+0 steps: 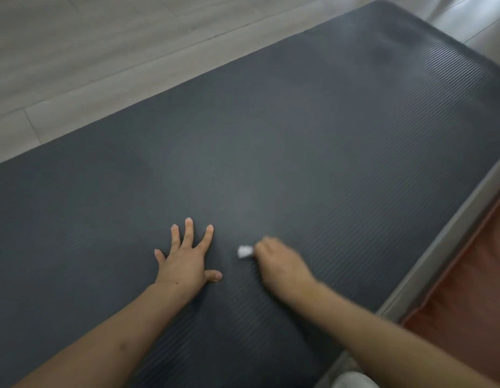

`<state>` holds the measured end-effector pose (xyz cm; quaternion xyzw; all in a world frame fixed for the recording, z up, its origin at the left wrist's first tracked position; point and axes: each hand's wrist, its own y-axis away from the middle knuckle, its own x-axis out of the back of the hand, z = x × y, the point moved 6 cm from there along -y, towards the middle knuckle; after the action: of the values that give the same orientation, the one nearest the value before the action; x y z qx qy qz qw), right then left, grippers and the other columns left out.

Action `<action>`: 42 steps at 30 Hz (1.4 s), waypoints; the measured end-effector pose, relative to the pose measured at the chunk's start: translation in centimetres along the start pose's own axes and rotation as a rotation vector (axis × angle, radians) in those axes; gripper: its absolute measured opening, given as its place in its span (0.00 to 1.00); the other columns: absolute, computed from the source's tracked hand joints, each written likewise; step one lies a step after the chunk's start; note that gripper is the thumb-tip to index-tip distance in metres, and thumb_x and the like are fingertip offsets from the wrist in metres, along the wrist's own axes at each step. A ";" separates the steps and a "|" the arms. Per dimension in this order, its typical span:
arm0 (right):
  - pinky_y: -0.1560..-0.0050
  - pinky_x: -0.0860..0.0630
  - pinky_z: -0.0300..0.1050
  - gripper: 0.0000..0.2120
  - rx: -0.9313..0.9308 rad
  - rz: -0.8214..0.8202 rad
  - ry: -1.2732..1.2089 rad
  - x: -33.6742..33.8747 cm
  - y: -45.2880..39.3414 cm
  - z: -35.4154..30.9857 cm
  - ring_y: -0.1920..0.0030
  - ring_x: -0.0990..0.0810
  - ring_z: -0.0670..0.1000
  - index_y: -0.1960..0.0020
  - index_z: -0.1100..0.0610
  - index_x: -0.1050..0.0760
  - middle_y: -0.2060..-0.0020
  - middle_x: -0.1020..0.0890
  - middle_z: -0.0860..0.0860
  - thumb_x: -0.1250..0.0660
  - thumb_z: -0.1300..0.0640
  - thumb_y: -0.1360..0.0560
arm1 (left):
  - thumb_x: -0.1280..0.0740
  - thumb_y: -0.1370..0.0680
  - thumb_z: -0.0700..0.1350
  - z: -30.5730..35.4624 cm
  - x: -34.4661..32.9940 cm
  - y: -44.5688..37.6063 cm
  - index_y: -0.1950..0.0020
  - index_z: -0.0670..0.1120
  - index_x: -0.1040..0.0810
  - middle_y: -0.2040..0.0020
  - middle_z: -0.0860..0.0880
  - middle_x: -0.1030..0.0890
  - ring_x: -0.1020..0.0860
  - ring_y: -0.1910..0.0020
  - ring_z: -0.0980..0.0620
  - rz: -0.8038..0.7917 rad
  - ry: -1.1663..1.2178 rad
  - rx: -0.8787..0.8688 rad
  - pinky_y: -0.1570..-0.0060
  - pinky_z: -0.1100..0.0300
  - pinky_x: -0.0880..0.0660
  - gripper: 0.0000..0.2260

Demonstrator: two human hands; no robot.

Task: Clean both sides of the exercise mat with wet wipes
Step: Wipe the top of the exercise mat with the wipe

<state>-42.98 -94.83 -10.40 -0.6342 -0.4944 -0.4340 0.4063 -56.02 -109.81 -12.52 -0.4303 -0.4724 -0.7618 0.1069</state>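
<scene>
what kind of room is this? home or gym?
Probably a home room, though only the floor shows. A dark ribbed mat lies on pale wood-look plank flooring, and a rust-coloured rug or cushion sits past its right edge. No gym gear is in view.

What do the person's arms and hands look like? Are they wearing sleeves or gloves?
Both arms are bare, with no sleeves in view. The left hand and right hand wear no gloves, rings, watch or bracelets. The fingernails look short and plain. The right hand is blurred, so its finer details cannot be told.
</scene>
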 end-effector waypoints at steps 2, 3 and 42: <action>0.61 0.26 0.54 0.04 -0.232 0.076 0.148 2.8 -2.2 8.7 0.58 0.24 0.61 0.56 0.57 0.31 0.58 0.26 0.57 0.38 0.64 0.25 | 0.30 0.22 0.63 0.1 -0.1 0.4 0.17 0.62 0.64 0.19 0.48 0.73 0.70 0.19 0.40 0.000 -0.018 -0.001 0.24 0.28 0.50 0.48; 0.58 0.27 0.55 0.03 -0.401 0.089 0.188 4.6 -2.8 13.2 0.56 0.24 0.63 0.55 0.59 0.31 0.56 0.25 0.60 0.39 0.66 0.24 | 0.31 0.21 0.63 0.2 -0.1 0.6 0.17 0.62 0.64 0.19 0.48 0.73 0.70 0.19 0.40 0.006 -0.027 -0.002 0.24 0.28 0.50 0.47; 0.54 0.24 0.52 0.03 -0.323 0.058 -0.027 0.1 5.9 2.7 0.58 0.25 0.57 0.48 0.59 0.26 0.58 0.24 0.55 0.35 0.62 0.22 | 0.31 0.21 0.62 4.3 -1.0 1.2 0.17 0.65 0.54 0.17 0.49 0.68 0.67 0.18 0.41 0.035 0.001 -0.039 0.29 0.21 0.45 0.41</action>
<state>-36.75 -93.34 -11.65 -0.7112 -0.4049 -0.4872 0.3048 -52.31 -107.18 -11.73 -0.4399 -0.4499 -0.7691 0.1119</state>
